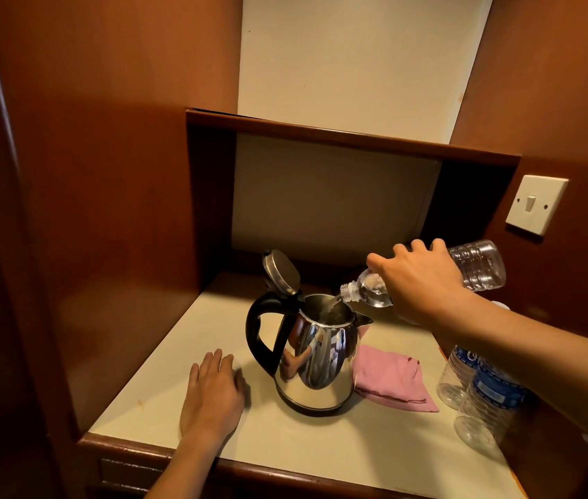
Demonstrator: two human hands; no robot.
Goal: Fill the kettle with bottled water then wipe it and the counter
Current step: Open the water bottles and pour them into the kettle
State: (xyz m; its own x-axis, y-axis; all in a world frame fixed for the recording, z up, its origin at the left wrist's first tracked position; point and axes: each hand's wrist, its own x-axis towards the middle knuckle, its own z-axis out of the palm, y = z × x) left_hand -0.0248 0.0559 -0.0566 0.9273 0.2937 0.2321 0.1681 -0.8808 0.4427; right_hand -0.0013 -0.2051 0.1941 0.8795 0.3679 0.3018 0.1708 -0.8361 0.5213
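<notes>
Nearest, on the counter: left hand lying flat, fingers straight, holding nothing, just beside the kettle. At the right edge, two more bottles with blue labels, looking see-through and maybe already empty, hard to tell.

In the middle: shiny kettle standing upright on the counter, lid flipped open and tipped back over the black handle. Just behind and to its right, touching its base or nearly, a pink cloth lying folded, not picked up yet.

Farther back and higher: right hand wrapped tight round a clear bottle, tipped neck-down over the kettle's open top. A thin stream of water going in. Only a little water left near the neck.

So: filling under way, maybe almost done. Wiping the kettle and counter probably not started.
</notes>
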